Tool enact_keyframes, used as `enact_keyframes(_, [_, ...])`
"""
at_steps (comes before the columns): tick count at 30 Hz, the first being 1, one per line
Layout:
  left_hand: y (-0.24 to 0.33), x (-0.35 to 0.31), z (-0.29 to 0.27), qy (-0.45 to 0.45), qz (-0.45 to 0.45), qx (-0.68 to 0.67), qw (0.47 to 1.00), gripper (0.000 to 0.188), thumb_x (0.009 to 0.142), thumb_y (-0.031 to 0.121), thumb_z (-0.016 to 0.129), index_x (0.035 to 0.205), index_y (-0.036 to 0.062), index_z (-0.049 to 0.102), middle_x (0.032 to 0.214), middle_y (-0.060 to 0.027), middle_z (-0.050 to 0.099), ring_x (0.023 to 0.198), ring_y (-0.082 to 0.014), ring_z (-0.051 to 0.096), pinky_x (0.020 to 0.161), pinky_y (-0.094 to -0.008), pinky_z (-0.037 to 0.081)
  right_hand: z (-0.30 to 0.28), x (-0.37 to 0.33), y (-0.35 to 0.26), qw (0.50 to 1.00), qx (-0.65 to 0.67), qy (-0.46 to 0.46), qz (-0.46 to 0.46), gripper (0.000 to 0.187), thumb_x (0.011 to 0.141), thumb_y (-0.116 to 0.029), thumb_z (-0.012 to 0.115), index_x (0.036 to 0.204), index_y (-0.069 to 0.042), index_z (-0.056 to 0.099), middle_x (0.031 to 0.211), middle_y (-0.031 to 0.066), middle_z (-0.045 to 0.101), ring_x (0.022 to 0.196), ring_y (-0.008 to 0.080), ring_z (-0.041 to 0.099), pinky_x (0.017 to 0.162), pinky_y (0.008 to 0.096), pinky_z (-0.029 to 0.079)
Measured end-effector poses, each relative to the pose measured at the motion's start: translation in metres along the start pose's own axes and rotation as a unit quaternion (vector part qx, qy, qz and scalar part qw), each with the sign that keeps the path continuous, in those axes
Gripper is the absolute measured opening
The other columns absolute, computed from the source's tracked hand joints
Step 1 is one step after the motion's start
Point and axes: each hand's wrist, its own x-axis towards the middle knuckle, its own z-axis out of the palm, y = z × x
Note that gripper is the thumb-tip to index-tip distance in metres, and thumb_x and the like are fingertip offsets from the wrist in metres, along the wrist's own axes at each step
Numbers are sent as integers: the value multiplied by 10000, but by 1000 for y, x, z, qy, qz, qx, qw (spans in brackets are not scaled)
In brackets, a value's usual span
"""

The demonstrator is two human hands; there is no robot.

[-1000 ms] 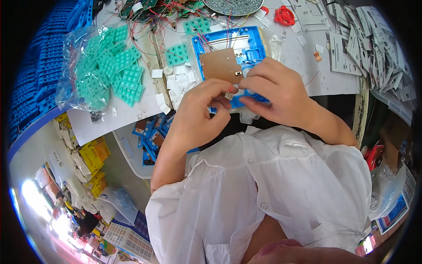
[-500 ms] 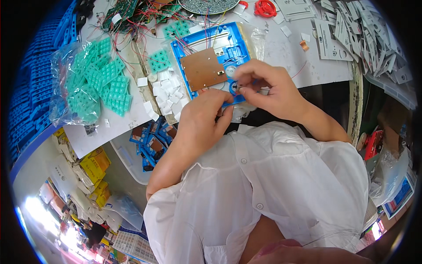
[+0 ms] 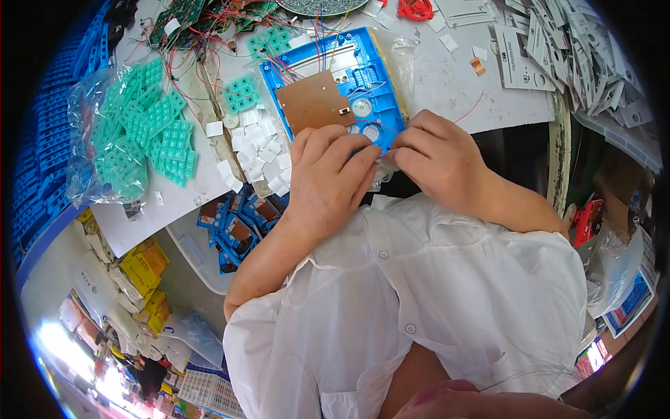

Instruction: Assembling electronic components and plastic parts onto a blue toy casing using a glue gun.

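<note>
Left hand (image 3: 329,171) lay curled over blue casing (image 3: 386,101), right hand (image 3: 443,157) close beside; whether either gripped anything was indeterminable

Along the near edge of the blue casing (image 3: 382,105), the left hand (image 3: 326,171) is hiding the lower end of the brown board (image 3: 314,101). At the casing's near right corner, the right hand (image 3: 447,162) is partly covering its own fingertips (anything between them is proving too small to tell). Beyond the casing, the speckled round dish (image 3: 310,5) is running out of view; far to its left, stacked blue parts (image 3: 45,146) are vanishing into darkness.
</note>
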Motion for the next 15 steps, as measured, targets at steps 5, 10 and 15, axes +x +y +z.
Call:
enact_keyframes(5, [-7, -6, 5, 3, 5, -30, 1000, 306, 706, 29, 816, 987, 77, 704, 1006, -48, 686, 935, -281, 638, 804, -418, 454, -5, 10, 5, 998, -6, -50, -42, 152, 713, -64, 713, 828, -55, 614, 862, 64, 602, 862, 259, 585, 674, 373, 516])
enact_keyframes(10, [-10, -6, 3, 4, 12, -39, 999, 276, 715, 31, 811, 964, 90, 707, 1015, -53, 682, 921, -281, 643, 793, -416, 456, -10, 23, 31, 985, 116, -124, 10, 192, 755, -15, 770, 831, -31, 594, 861, 79, 625, 838, 290, 584, 701, 386, 509])
enact_keyframes(15, [-14, -9, 2, -6, 14, -43, 999, 268, 725, 40, 802, 969, 96, 707, 1026, -54, 683, 925, -276, 645, 786, -415, 456, -7, 22, 23, 987, -7, -109, -120, 128, 772, -53, 722, 852, -29, 626, 832, 58, 601, 843, 271, 587, 733, 371, 509])
